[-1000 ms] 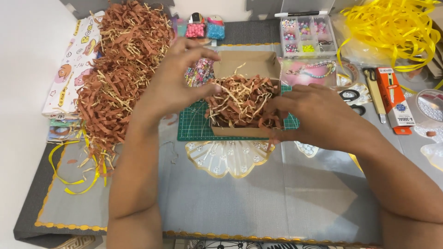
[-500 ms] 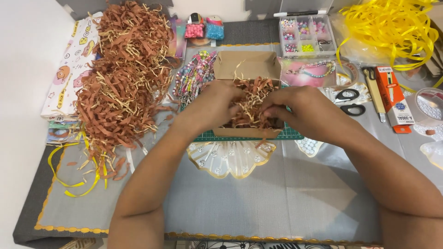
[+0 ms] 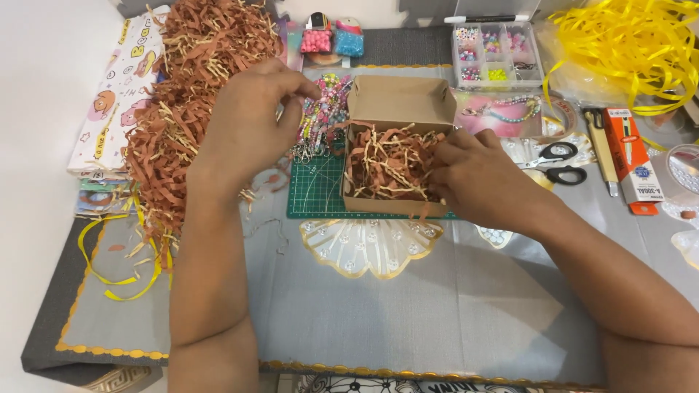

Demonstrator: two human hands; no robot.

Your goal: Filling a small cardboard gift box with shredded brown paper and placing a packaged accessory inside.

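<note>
— What is sitting in front of them there?

— A small brown cardboard box (image 3: pixel 397 149), lid flap standing up at the back, resting on a green cutting mat (image 3: pixel 314 191) in the middle of the grey table cover (image 3: pixel 378 320). It is stuffed with crinkled paper shred (image 3: pixel 389 164), brown mixed with cream strands.

— Is it going to be awkward to handle?

— I'm guessing not. It is looking light and thin-walled, so squeezing hard would be denting it. Taking it by the two side walls, low down, seems safest (the shred is springy and would be spilling over the rim otherwise).

— And the hands?

— The right hand (image 3: pixel 477 178) is lying against the box's right wall, fingers curling into the shred and pressing it; whether it is actually pinching any, I cannot tell. The left hand (image 3: pixel 251 116) is hovering beside the big heap of shred (image 3: pixel 193 94), fingertips pinching together near a bunch of beaded strands (image 3: pixel 324 113); I cannot see what, if anything, is between them.
</note>
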